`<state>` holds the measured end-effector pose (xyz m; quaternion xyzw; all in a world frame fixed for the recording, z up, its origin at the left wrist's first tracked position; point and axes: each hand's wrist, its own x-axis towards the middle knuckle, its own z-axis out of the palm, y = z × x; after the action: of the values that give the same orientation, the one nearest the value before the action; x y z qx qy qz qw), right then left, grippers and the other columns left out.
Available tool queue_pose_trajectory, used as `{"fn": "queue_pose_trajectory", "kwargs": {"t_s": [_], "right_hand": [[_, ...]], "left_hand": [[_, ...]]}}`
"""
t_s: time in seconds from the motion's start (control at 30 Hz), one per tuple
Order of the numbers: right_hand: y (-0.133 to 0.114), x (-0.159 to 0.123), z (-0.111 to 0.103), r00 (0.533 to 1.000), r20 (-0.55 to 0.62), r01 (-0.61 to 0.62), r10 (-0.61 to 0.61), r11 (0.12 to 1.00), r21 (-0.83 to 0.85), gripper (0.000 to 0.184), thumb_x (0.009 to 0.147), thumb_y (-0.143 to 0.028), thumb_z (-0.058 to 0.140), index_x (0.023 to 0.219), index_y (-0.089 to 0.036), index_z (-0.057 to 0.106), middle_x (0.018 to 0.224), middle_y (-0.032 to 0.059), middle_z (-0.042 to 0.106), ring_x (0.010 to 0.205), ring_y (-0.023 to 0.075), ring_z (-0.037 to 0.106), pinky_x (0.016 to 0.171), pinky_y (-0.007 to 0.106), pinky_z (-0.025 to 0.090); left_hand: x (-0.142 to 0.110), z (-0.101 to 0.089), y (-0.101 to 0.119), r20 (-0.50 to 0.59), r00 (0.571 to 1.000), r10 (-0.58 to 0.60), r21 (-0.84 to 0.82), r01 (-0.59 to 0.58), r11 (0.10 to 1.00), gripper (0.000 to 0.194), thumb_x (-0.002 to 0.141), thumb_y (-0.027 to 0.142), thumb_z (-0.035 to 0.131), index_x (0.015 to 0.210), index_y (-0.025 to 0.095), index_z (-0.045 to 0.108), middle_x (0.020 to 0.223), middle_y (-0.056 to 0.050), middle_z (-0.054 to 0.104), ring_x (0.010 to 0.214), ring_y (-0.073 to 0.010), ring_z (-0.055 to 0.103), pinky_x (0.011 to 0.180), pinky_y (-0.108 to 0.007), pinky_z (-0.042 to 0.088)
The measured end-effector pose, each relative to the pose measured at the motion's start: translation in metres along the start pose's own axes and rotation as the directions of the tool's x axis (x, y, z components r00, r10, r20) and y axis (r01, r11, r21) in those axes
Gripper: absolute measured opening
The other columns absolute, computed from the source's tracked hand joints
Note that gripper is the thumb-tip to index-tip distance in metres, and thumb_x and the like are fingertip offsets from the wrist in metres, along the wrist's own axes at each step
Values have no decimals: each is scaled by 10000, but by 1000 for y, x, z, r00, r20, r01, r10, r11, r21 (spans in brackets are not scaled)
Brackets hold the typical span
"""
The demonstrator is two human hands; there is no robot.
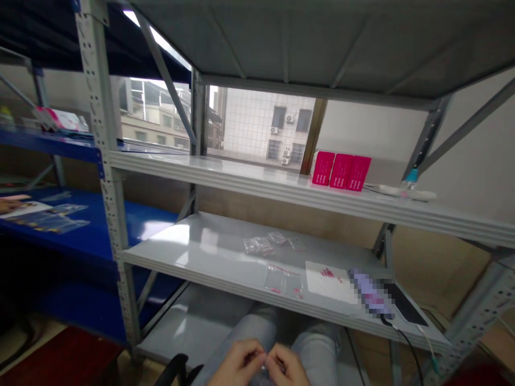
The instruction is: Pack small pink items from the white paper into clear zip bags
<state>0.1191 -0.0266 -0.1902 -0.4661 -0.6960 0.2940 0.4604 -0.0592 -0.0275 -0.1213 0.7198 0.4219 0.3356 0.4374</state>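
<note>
Both my hands are low in the head view, above my knees in light trousers. My left hand (238,364) and my right hand (286,366) meet fingertip to fingertip, fingers curled in a pinch around something small that I cannot make out. On the grey shelf (193,244) in front of me lie small clear plastic bags (284,280), more bags (269,244) further back, and a white sheet (330,281) with tiny pink pieces on it.
Three pink boxes (341,171) stand on the upper shelf, beside a white object (404,191). A dark phone with cable (398,303) lies at the shelf's right. A blue rack (60,220) with papers stands left. Steel uprights (105,139) frame the shelving.
</note>
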Motion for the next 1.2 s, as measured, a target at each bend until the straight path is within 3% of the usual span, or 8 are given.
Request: {"fn": "queue_pose_trajectory", "kwargs": {"t_s": [0.13, 0.27, 0.47, 0.77, 0.87, 1.0, 1.1, 1.2], "right_hand": [[-43, -5, -24, 992, 122, -24, 21, 1000, 17, 461, 986, -537, 456, 722, -182, 590, 689, -2, 567, 671, 141, 516, 619, 244, 351], [-72, -4, -41, 991, 133, 22, -16, 999, -45, 399, 1005, -414, 435, 695, -186, 539, 674, -9, 535, 653, 134, 509, 610, 250, 326], [-96, -12, -63, 985, 151, 93, -84, 994, -54, 284, 989, -254, 453, 713, -203, 501, 681, -25, 492, 648, 122, 487, 605, 243, 322], [-109, -5, -105, 993, 62, 99, -99, 995, 3, 255, 983, -272, 502, 742, -208, 552, 690, -16, 517, 678, 139, 497, 636, 259, 353], [-92, -8, -119, 999, -40, 32, -32, 999, -15, 264, 980, -298, 509, 738, -205, 554, 694, -16, 519, 666, 136, 493, 617, 250, 349], [-63, -12, -134, 958, -273, -83, 91, 996, 40, 291, 974, -353, 504, 724, -208, 535, 688, -16, 515, 642, 140, 488, 596, 242, 368], [-52, -11, -129, 966, -233, -102, 115, 992, 70, 275, 972, -381, 506, 769, -204, 564, 720, -6, 545, 681, 150, 523, 631, 243, 402], [-51, -10, -116, 985, -145, -87, 91, 996, 35, 273, 989, -376, 475, 804, -202, 577, 747, -1, 561, 710, 152, 538, 660, 250, 407]], "left_hand": [[3, 0, 15, 49, 998, 39, 21, -40, 999, 414, 895, 533, 512, 682, 184, 581, 621, 23, 489, 641, -154, 444, 615, -261, 329], [6, -4, 32, 89, 991, 99, 82, -106, 991, 338, 911, 389, 497, 645, 183, 533, 597, 44, 442, 594, -129, 409, 580, -250, 286], [3, -16, 54, 192, 949, 250, 109, -273, 956, 302, 957, 283, 480, 671, 189, 504, 614, 55, 418, 567, -104, 411, 552, -230, 280], [31, -28, 100, 278, 844, 459, 164, -512, 843, 375, 974, 217, 484, 626, 213, 345, 593, 61, 341, 555, -105, 379, 544, -256, 260], [46, -48, 103, 199, 876, 440, 164, -472, 866, 380, 976, 276, 492, 618, 208, 383, 598, 53, 385, 566, -110, 391, 556, -251, 291], [84, -98, 93, -149, 933, 328, 187, -299, 936, 334, 962, 396, 512, 693, 198, 503, 667, 40, 454, 637, -128, 429, 598, -241, 346], [126, -124, 78, -84, 968, 238, 323, -200, 925, 391, 915, 510, 511, 683, 195, 523, 642, 39, 477, 644, -144, 449, 594, -245, 357], [161, -129, 58, -62, 983, 174, 498, -120, 859, 433, 900, 539, 439, 661, 193, 542, 619, 20, 536, 631, -166, 498, 585, -259, 374]]}}
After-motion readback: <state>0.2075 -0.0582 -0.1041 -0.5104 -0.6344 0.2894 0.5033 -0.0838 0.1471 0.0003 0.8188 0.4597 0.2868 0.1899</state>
